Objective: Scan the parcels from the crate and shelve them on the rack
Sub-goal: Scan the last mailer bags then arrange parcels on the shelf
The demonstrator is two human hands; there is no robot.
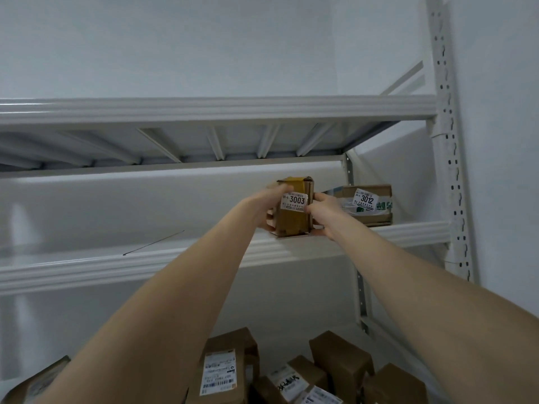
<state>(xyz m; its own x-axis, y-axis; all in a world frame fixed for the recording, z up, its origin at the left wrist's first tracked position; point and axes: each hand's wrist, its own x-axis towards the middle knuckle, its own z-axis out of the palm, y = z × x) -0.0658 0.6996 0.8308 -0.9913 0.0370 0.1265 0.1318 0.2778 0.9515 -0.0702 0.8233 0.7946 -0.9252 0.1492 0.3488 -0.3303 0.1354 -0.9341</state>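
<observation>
Plainly a parcel storeroom: white slotted-steel shelving rack (pixel 175 258) above and below the fingers (pixel 316 201), brown cardboard parcel stickered 3012 (pixel 368 205) just right of them, more shipping-labelled brown cardboard cartons (pixel 224 371) heaped well below them.

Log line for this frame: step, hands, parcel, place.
step: shelving | hands: left hand and right hand grip parcel 3003 | place: front edge of rack shelf, left of parcel 3012, not touching it

Hands: 2, left hand (pixel 269 211) & right hand (pixel 324 217). On rack (pixel 446 141): 2 pcs, parcel 3003 (pixel 292 224) & parcel 3012 (pixel 374 212). Parcels below (pixel 224 371): approx. 6, some cut off. Shelf lvls: 2, upper shelf (pixel 215 109) & lower shelf (pixel 145 266).
</observation>
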